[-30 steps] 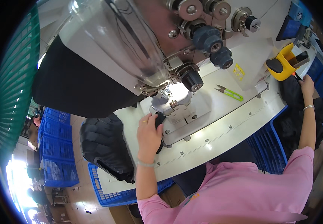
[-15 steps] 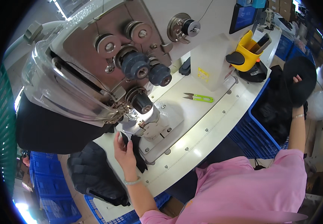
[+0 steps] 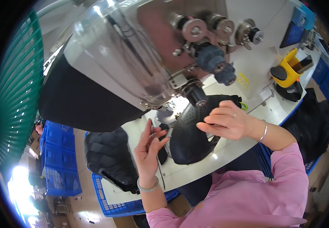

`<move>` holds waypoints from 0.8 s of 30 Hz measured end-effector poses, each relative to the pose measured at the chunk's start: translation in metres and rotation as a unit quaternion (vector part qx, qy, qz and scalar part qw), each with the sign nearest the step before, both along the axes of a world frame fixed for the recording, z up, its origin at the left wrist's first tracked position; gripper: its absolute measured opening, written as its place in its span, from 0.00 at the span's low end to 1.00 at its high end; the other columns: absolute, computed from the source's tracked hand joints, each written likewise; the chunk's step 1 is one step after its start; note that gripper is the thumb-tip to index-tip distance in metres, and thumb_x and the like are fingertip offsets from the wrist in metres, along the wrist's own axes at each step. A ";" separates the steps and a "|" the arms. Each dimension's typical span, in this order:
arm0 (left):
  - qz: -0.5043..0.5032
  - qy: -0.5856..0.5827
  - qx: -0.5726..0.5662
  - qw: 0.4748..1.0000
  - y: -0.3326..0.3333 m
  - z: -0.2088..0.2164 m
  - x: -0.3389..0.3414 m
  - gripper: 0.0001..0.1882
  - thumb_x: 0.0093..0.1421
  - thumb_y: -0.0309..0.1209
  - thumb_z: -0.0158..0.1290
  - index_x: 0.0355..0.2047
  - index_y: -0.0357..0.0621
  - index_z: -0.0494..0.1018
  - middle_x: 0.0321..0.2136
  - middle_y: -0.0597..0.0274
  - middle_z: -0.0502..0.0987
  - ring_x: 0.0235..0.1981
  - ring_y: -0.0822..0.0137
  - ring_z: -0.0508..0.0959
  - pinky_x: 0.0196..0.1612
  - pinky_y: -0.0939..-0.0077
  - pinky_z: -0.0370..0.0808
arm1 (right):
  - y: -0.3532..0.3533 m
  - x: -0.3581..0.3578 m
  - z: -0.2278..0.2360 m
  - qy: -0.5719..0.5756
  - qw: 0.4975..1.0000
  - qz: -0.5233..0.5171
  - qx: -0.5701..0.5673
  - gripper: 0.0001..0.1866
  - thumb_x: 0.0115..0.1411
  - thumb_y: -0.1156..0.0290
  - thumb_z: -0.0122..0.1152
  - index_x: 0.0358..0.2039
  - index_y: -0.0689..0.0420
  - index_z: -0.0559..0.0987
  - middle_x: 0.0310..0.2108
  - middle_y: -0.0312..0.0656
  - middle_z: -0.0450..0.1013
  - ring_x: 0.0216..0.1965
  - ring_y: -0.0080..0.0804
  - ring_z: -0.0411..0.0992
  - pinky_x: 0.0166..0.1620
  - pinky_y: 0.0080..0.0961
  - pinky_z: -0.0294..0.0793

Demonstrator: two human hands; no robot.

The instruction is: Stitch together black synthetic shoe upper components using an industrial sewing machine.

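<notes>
A smooth black piece lies on the bench, just on the near side of the sewing machine's lit needle area. To its left, the left hand is half-curled beside a dark strip; I cannot tell whether it pinches it. The right hand bends its fingers above the piece's right side, any grip unclear. Farther right is a yellow label, its print unreadable; ruler marks line the bench's near edge.
</notes>
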State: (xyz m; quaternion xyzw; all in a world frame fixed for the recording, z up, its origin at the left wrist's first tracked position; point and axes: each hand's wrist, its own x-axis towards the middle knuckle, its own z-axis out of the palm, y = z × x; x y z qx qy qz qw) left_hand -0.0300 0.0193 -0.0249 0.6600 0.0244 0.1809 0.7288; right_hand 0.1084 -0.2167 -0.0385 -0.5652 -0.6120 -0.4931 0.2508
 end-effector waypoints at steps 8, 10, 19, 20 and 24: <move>0.083 -0.088 0.397 0.910 -0.021 0.010 0.004 0.24 0.53 0.16 0.58 0.52 0.37 0.76 0.50 0.57 0.70 0.39 0.69 0.77 0.44 0.78 0.73 | 0.014 -0.005 0.007 0.093 0.982 -0.079 -0.147 0.17 0.50 0.70 0.63 0.43 0.57 0.75 0.51 0.45 0.70 0.57 0.46 0.65 0.57 0.52 0.65; 0.096 -0.081 0.399 0.908 -0.029 0.015 0.005 0.20 0.52 0.17 0.59 0.47 0.37 0.78 0.50 0.55 0.73 0.40 0.64 0.78 0.46 0.76 0.74 | 0.015 -0.009 0.007 0.144 0.976 -0.059 -0.151 0.18 0.50 0.69 0.64 0.43 0.57 0.75 0.51 0.47 0.70 0.57 0.47 0.65 0.59 0.57 0.63; 0.131 -0.098 0.507 0.846 -0.034 0.022 0.017 0.14 0.51 0.21 0.58 0.41 0.38 0.80 0.44 0.52 0.79 0.42 0.55 0.81 0.48 0.69 0.76 | 0.011 -0.010 0.013 0.138 0.970 -0.081 -0.186 0.21 0.49 0.67 0.66 0.44 0.57 0.76 0.48 0.46 0.70 0.55 0.47 0.66 0.53 0.47 0.66; 0.131 -0.098 0.507 0.846 -0.035 0.024 0.017 0.14 0.51 0.21 0.58 0.41 0.38 0.80 0.44 0.52 0.79 0.42 0.55 0.81 0.48 0.69 0.76 | 0.011 -0.010 0.013 0.141 0.969 -0.080 -0.187 0.20 0.49 0.68 0.65 0.45 0.56 0.76 0.48 0.46 0.70 0.55 0.46 0.66 0.53 0.46 0.66; 0.134 -0.095 0.536 0.828 -0.037 0.029 0.016 0.14 0.51 0.21 0.58 0.41 0.38 0.80 0.43 0.52 0.79 0.42 0.54 0.80 0.47 0.68 0.76 | 0.010 -0.010 0.011 0.169 0.962 -0.084 -0.195 0.20 0.49 0.70 0.64 0.45 0.54 0.77 0.49 0.46 0.70 0.56 0.45 0.66 0.52 0.44 0.66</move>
